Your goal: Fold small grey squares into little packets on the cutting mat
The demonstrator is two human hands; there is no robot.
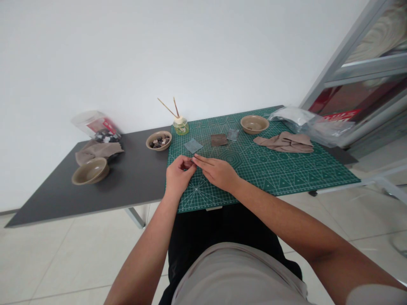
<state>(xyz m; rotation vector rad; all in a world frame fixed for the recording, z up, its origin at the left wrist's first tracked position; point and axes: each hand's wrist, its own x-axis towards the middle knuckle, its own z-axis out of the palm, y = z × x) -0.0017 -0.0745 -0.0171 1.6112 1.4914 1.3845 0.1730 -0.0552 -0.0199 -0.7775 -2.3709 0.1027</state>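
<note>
My left hand (pixel 179 172) is closed in a pinch over the near left part of the green cutting mat (pixel 280 169). My right hand (pixel 219 171) meets it there, its fingers pressed together at the left fingertips. Something small and dark shows between the fingertips, too little of it to name. Just beyond my hands lies a grey-blue square sheet (pixel 193 145). A brown square sheet (pixel 219 140) and another grey square (pixel 233 135) lie farther right. A bowl with dark and pale stone-like pieces (pixel 160 141) stands at the mat's left edge.
A reed diffuser (pixel 181 126) stands at the back. A bowl (pixel 254 124), a crumpled brown cloth (pixel 286 142) and clear plastic bags (pixel 305 120) lie right. Leftward are a bowl (pixel 90 171), a cloth (pixel 98 151) and a clear container (pixel 97 125) of dark and pale pieces.
</note>
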